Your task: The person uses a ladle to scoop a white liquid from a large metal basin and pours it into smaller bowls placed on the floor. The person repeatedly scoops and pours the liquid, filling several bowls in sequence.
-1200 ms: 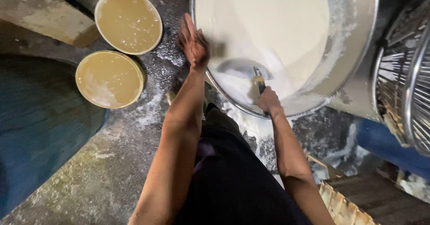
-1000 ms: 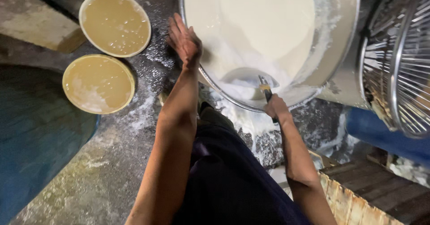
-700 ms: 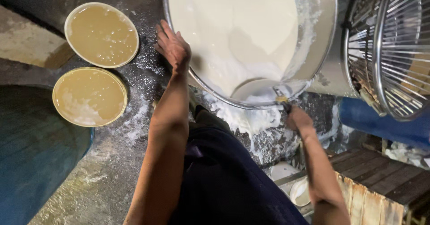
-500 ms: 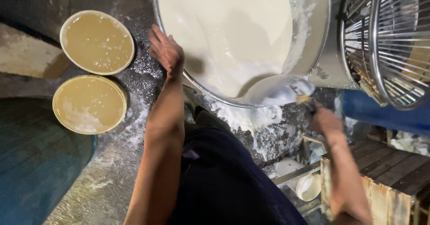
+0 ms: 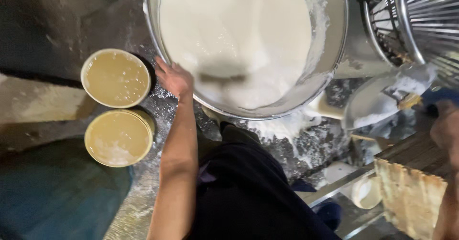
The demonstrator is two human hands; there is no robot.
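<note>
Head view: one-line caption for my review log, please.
Left hand grips the rim of a batter-filled metal basin; right hand carries a loaded scoop beside it.

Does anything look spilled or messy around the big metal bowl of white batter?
Yes. White batter has spilled down the dark surface just below the big round metal bowl, beside the left hand gripping its rim. White splatter also speckles the surface near the two round yellowish tubs.
</note>
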